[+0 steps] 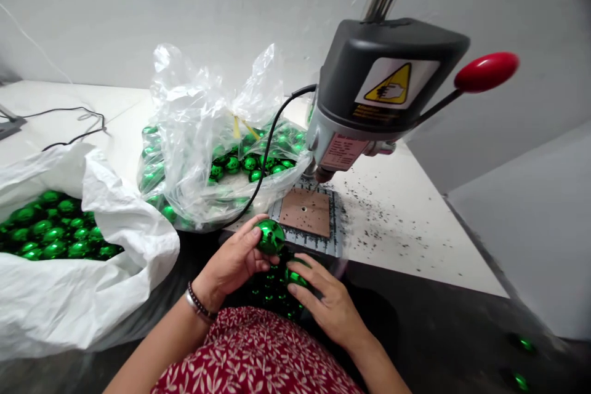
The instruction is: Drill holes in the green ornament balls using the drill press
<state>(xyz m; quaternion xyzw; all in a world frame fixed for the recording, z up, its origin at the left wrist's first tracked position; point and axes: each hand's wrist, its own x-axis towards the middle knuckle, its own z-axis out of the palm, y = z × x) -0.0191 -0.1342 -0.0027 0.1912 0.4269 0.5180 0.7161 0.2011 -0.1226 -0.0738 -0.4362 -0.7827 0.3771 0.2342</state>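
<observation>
My left hand (233, 263) is closed round a shiny green bauble (271, 236), held up between thumb and fingers in front of the drill press base. Lower and to the right, my right hand (325, 298) has its fingers curled round a second green bauble (295, 274). Beneath both hands, more green baubles (277, 301) lie in the shadow at my lap; what contains them is hard to make out. Just beyond stands a drill press (369, 98), its chuck (324, 175) over a brown board (300, 217) with a small hole.
A clear plastic bag (194, 166) of green baubles sits on the white table (406, 221), and a white sack (133, 234) of them is at left. A black cable (268, 154) loops from the drill press. Dark shavings litter the table. A red-knobbed lever (487, 72) sticks out right. Two baubles lie on the floor.
</observation>
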